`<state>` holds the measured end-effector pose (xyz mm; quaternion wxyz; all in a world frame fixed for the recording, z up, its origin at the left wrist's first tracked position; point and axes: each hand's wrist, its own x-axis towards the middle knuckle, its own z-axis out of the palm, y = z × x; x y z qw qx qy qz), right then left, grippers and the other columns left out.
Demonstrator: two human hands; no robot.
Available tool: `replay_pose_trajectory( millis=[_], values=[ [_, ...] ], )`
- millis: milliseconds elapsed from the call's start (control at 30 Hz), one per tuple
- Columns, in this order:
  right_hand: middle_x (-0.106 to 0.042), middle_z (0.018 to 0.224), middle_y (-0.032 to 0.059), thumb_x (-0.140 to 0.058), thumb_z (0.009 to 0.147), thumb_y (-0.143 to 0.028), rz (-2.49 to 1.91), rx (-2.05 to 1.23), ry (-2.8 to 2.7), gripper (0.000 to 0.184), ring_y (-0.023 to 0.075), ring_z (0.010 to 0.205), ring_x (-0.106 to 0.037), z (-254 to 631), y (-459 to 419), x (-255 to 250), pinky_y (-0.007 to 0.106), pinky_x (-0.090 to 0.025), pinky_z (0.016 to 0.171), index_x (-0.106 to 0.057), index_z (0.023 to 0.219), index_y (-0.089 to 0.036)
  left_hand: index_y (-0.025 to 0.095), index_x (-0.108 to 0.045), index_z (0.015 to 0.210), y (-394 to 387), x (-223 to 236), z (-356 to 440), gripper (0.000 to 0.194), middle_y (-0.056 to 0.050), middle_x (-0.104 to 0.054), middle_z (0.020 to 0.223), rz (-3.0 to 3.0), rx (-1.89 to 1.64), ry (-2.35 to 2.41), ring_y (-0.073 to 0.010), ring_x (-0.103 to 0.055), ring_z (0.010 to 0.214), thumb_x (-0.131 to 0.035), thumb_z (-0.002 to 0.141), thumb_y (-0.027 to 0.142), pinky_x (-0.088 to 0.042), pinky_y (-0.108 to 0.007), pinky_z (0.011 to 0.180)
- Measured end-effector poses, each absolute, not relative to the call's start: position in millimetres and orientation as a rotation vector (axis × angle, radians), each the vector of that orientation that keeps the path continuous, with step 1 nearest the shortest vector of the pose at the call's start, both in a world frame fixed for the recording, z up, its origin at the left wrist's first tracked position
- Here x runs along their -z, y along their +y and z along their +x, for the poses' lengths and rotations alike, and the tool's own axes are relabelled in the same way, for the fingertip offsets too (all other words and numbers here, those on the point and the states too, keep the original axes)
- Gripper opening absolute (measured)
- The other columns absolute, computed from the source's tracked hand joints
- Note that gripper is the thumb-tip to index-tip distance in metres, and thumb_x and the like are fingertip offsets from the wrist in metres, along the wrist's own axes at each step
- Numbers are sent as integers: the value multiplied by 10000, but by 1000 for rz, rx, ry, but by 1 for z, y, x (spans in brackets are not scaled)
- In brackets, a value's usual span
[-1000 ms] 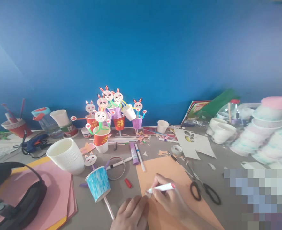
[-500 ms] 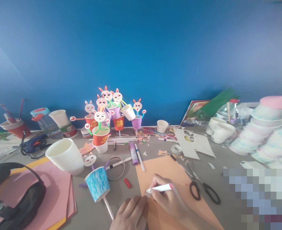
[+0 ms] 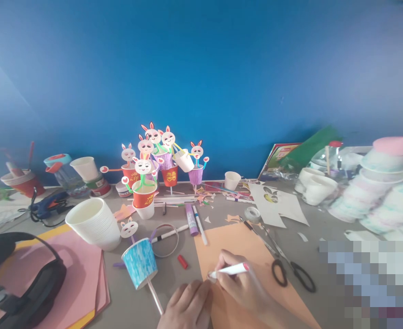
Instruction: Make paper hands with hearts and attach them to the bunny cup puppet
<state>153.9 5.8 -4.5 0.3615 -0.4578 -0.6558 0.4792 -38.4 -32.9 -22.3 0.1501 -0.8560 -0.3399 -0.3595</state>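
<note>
My right hand [image 3: 233,281] grips a white marker [image 3: 233,269] with a red end, held in a writing grip. Its tip points down and left, over the left edge of an orange paper sheet [image 3: 235,242]. Beside that tip rests my left hand [image 3: 189,304], its fingers bent and close together. A small pale piece shows by its fingertips, too hidden to name. Left of my hands, a blue-coloured paper cup [image 3: 139,263] lies tilted, with a straw [image 3: 154,297] coming from its base and a paper rabbit head [image 3: 129,227] at its mouth. A red marker cap [image 3: 182,262] lies nearby.
Black-handled scissors [image 3: 302,275] lie right of the orange sheet. Stacked white cups [image 3: 93,224] and headphones [image 3: 50,278] are at left. Several rabbit cup figures [image 3: 143,196] stand at the back. A cut white sheet [image 3: 290,208] and tape roll [image 3: 252,214] lie at right.
Almost nothing differs. Both hands and the marker keep practically the same place; the whole view has shifted very slightly.
</note>
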Motion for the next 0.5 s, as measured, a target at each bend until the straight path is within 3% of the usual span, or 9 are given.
replay_pose_trajectory(
  millis=[367, 500],
  values=[
    [-385, 542, -87, -530, 783, -203, -1187, -1250, -1656, 171, 112, 518, -322, 155, 5, 3, 237, -296, 519, -418, 659, -241, 178, -681, 946, -29, 42, -32, 370, -19, -754, 921, -2325, 1213, -964, -162, -622, 855, -328, 1016, 92, -460, -290, 716],
    [-365, 545, -87, -529, 766, -205, -1205, -1243, -1645, 169, 107, 517, -291, 154, 5, 3, 231, -281, 504, -415, 645, -238, 162, -695, 1011, -33, 31, -37, 344, -17, -771, 1007, -2459, 1029, -990, -164, -633, 936, -354, 1019, 113, -481, -278, 775]
  ],
)
